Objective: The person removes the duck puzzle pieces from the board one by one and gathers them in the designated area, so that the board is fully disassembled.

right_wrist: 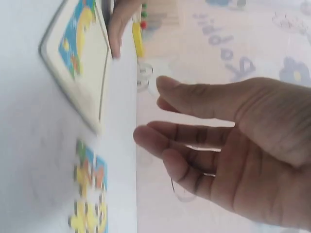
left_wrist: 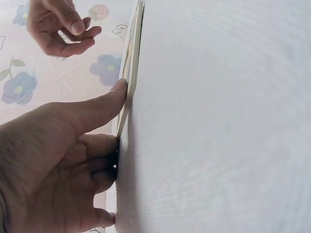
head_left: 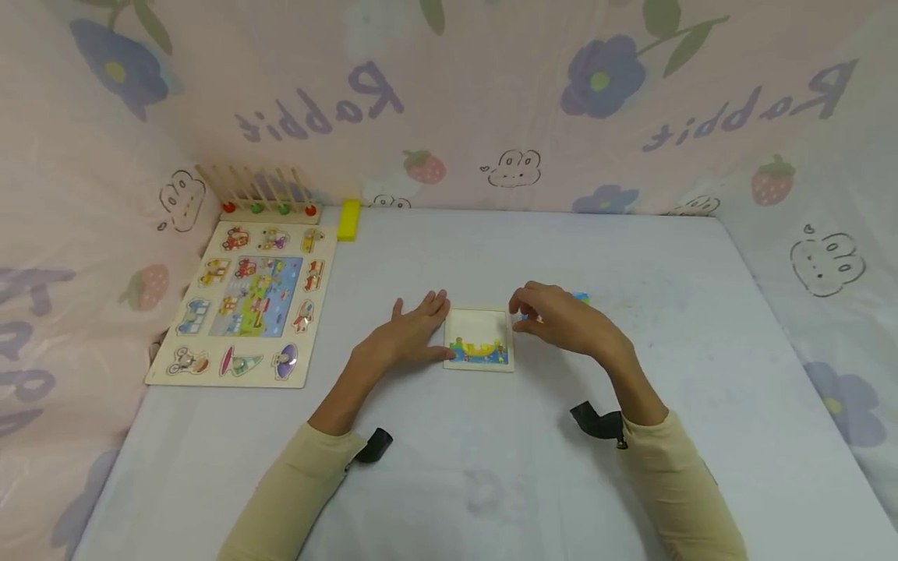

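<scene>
A small square wooden puzzle tray [head_left: 479,371] lies on the table, with joined blue and yellow jigsaw pieces [head_left: 480,352] along its near side. My left hand [head_left: 407,333] rests at the tray's left side, fingers spread, the thumb touching the near left corner. Just off the right edge hovers my right hand [head_left: 564,318], its fingers loosely bent. In the right wrist view its thumb and fingers stand apart with nothing visible between them. Loose jigsaw pieces [right_wrist: 89,170] in yellow, blue and orange lie beside the tray, mostly hidden behind the right hand in the head view.
A large wooden vehicle puzzle board [head_left: 319,300] lies at the left. Behind it stands a peg rack [head_left: 270,214] with red and green beads, and a yellow block [head_left: 348,220] is to its right. Printed cloth walls [head_left: 477,101] border the white table [head_left: 435,467].
</scene>
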Action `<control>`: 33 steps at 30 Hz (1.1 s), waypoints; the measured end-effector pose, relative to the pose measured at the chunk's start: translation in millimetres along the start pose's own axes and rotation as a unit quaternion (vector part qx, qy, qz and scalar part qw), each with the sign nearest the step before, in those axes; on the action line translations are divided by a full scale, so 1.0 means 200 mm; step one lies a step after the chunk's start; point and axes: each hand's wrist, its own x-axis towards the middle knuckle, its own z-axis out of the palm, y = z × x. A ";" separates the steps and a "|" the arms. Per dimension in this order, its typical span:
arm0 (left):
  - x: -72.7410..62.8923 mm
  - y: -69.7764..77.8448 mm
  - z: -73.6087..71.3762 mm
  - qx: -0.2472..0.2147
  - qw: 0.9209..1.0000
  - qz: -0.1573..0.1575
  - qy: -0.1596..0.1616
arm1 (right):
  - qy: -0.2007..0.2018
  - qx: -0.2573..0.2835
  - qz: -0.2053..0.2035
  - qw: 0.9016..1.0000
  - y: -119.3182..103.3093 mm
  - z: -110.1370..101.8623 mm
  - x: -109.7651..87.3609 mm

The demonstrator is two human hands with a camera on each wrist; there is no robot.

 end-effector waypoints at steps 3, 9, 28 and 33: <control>0.00 0.00 0.00 0.001 1.000 0.000 -0.001 | -0.024 0.007 -0.038 0.999 -0.07 0.05 0.04; 0.00 -0.01 0.00 0.002 1.000 0.004 -0.005 | -0.062 -0.015 -0.052 0.997 -0.13 0.16 0.12; -0.01 -0.01 0.00 -0.006 1.000 0.008 -0.009 | -0.057 -0.002 -0.084 0.995 -0.12 0.31 0.20; -0.01 0.00 0.00 -0.008 1.000 0.008 -0.009 | -0.062 -0.005 -0.082 0.995 -0.13 0.32 0.21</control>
